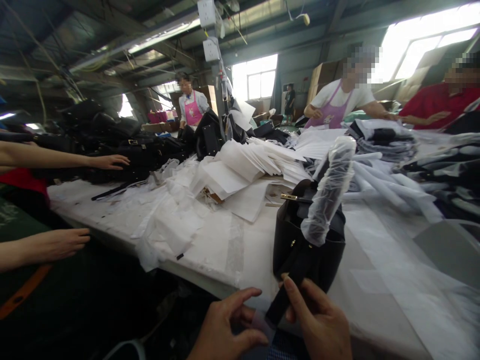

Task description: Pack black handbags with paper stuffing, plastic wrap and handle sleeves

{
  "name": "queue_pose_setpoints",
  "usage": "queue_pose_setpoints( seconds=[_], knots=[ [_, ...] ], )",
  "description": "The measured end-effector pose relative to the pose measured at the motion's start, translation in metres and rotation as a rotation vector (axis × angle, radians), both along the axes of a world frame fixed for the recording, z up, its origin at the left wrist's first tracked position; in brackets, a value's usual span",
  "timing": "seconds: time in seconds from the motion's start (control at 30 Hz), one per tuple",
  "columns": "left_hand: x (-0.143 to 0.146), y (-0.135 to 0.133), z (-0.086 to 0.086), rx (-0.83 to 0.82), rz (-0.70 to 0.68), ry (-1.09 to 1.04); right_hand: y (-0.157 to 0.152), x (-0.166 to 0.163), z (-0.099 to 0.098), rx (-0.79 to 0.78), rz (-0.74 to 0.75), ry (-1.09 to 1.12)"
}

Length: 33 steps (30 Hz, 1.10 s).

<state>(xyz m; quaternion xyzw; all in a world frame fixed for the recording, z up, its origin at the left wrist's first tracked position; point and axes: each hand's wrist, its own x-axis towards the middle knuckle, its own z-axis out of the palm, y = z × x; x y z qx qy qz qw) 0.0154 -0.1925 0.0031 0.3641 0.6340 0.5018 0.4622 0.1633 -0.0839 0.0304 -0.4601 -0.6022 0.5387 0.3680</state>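
A black handbag (282, 240) stands at the table's near edge, with gold-coloured hardware on its front. Its handle is wrapped in crinkled clear plastic (330, 190). Between thumb and fingers, my right hand (318, 315) grips a black strap (279, 304) that hangs from the bag's front. My left hand (225, 325) is curved beside the strap's lower end, its thumb and index finger apart. A small translucent film (261, 322) lies around or against that end, close to the left fingers; whether they touch it I cannot tell.
White paper sheets (255, 165) are heaped mid-table, with thin plastic wrap (168, 210) to their left. Black bags (93, 135) pile up at the back left. A co-worker's hands (56, 245) reach in from the left. Other people stand across the table (210, 250).
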Motion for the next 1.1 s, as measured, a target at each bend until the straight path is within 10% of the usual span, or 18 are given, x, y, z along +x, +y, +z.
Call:
queue_pose_setpoints(
  seconds=[0.43,1.1],
  knots=[
    [0.014,0.038,0.02,0.016,0.144,-0.191,0.019,0.007,-0.021,0.117,0.143,-0.012],
    [0.026,0.095,0.04,0.253,0.175,-0.114,0.035,0.02,-0.001,0.118,0.068,-0.091]
  ],
)
